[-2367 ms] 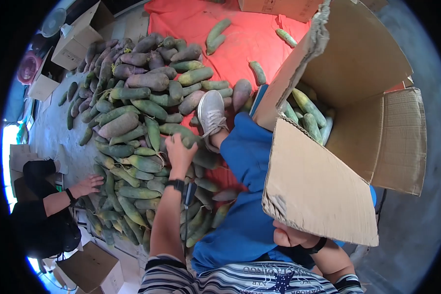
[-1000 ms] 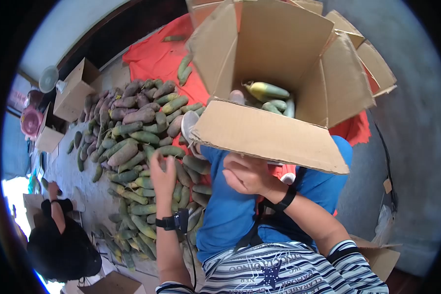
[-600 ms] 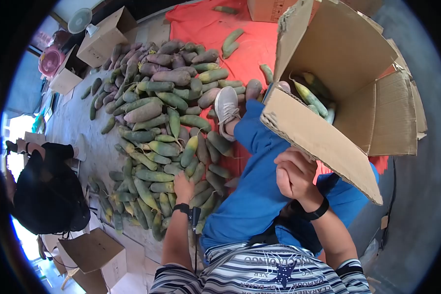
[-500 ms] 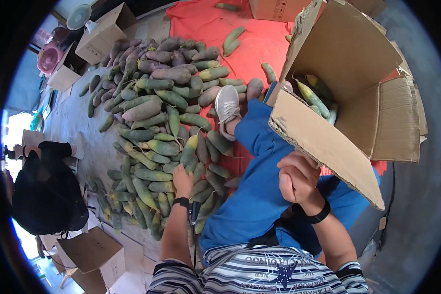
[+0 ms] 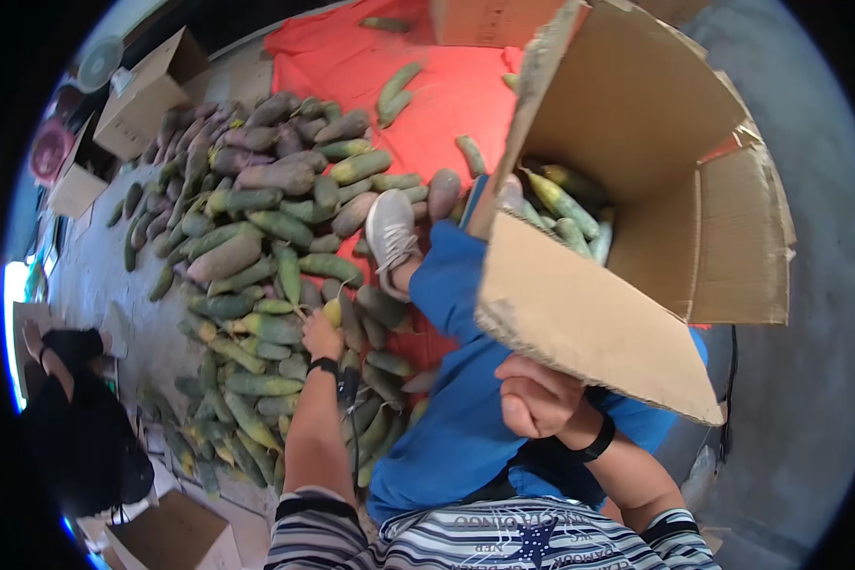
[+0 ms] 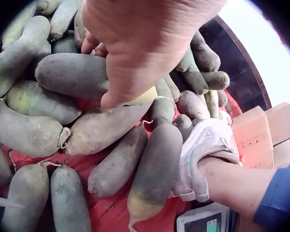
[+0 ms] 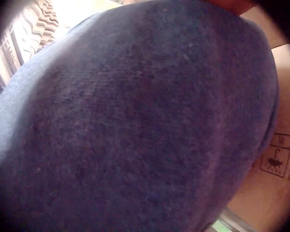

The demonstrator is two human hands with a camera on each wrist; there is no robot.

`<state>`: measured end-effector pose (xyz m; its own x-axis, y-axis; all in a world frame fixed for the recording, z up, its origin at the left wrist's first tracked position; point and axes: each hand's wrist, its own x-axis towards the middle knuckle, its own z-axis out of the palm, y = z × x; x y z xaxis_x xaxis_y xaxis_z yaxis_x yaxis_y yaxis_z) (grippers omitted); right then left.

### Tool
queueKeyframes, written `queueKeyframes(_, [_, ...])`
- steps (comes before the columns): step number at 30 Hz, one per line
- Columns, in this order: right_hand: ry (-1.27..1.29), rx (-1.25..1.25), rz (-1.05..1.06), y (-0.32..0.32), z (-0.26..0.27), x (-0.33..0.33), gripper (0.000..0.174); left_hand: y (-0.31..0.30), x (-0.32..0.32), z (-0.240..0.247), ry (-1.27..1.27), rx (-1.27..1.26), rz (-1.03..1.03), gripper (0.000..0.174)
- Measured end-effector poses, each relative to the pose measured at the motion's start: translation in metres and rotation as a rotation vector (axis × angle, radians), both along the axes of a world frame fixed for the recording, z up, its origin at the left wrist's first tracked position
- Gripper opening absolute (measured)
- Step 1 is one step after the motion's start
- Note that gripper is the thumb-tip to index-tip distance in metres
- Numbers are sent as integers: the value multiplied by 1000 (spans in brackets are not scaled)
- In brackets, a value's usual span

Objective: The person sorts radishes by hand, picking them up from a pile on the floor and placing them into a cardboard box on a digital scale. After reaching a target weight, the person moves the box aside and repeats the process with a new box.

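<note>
A large heap of green radishes (image 5: pixel 256 385) lies on the floor. Low over its right side, my left hand (image 5: pixel 323 334) grips one radish (image 5: pixel 332 311) whose yellow-green end shows past the fingers. In the left wrist view, that hand (image 6: pixel 140 43) has its thumb down along the radish (image 6: pixel 72 75), and its other fingers are mostly hidden. My right hand (image 5: pixel 541 394) is curled beneath the front flap (image 5: pixel 589 313) of an open cardboard box (image 5: pixel 655 104), with nothing visible in it. Several radishes (image 5: pixel 565 209) lie inside the box. Blue cloth fills most of the right wrist view.
A scale (image 6: pixel 203 220) with a lit green display sits near my shoe (image 6: pixel 203 150). Red cloth (image 5: pixel 437 85) spreads behind the heap, with a few loose radishes on it. Another person (image 5: pixel 76 418) crouches at left. Cardboard boxes (image 5: pixel 147 95) stand at the back left.
My left hand was spread over the heap, then lifted, and has come down to grip a radish. My right hand stays curled by the flap. The head view has swung about.
</note>
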<state>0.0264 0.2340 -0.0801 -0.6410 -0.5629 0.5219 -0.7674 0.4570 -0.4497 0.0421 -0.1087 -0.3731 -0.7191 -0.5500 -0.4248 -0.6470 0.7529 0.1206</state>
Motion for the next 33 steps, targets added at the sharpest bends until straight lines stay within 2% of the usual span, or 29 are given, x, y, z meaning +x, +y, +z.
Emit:
queueKeyframes(2, [18,34,0,2,1,0,8,2,8,-1,93,-5,-87,60])
queueKeyframes(3, [21,-31,-7,-1,3,-1,1,4,16,-3,164,20,-145,60])
queueKeyframes(4, [13,-20,-13,-1,5,-1,1,5,25,-6,208,66,-193,61])
queueKeyframes(6, [11,-10,-40,0,7,1,3,19,46,0,407,158,-206,67])
queueKeyframes(7, [6,-14,-36,0,8,1,4,22,59,2,413,159,-224,67])
queueKeyframes(9, [11,-19,-43,2,7,2,5,29,71,15,635,343,-146,70])
queueKeyframes(10, [15,-16,-44,3,4,2,5,32,68,25,641,344,-162,70])
queueKeyframes(12, [26,-17,-57,5,2,3,6,42,62,73,735,425,91,67])
queueKeyframes(14, [49,-50,-46,6,1,2,9,61,39,153,915,542,196,62])
queueKeyframes(17, [40,-56,-51,9,1,2,11,91,13,269,1437,529,84,61])
queueKeyframes(18, [40,-132,-32,8,-3,1,13,104,8,304,1536,518,47,60])
queueKeyframes(20, [42,-138,-49,7,-4,3,13,146,-20,367,1897,619,-195,61])
queueKeyframes(22, [73,-123,-58,6,-2,2,14,175,-35,398,1750,413,-292,62])
queueKeyframes(23, [78,-131,-75,5,0,2,14,166,-55,383,1629,166,-575,63])
queueKeyframes(24, [101,-106,-78,4,1,3,15,193,-65,399,1641,257,-709,64])
queueKeyframes(25, [120,-81,-79,5,1,5,17,207,-53,411,1631,259,-725,64])
queueKeyframes(26, [78,-45,11,9,0,6,16,220,-44,423,1496,136,-804,64])
queueKeyframes(27, [75,-58,-1,13,-2,12,16,227,-38,429,1356,15,-879,65])
queueKeyframes(29, [176,-54,98,27,-6,27,16,220,-9,418,1321,69,-896,66])
queueKeyframes(31, [151,-52,97,48,-15,55,18,207,18,393,1307,166,-822,63])
queueKeyframes(33, [-10,21,47,73,-21,81,23,194,38,363,1199,144,-765,62])
